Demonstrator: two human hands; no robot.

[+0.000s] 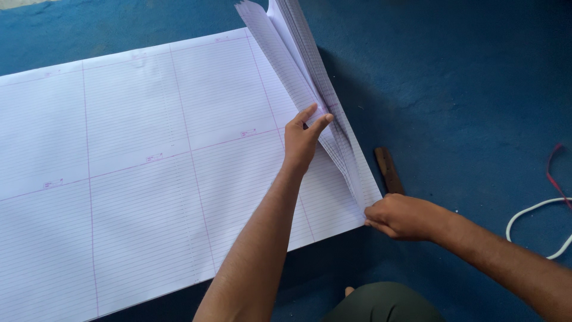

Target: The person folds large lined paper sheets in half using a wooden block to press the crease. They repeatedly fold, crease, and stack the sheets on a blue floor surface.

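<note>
The big stack of ruled paper (149, 167) is lying flat on the blue floor (465, 89), its left edge running out of view. A lifted bunch of sheets (298, 53) is being cut off by the top edge, so their number cannot be counted. The left hand (302, 138) is pressing extended fingers against that bunch. The right hand (400, 216) is pinching the near corner, fingertips hidden. One brown wooden stick (388, 170) is lying beside it, partly covered. One white cord (536, 220) is trailing off right.
</note>
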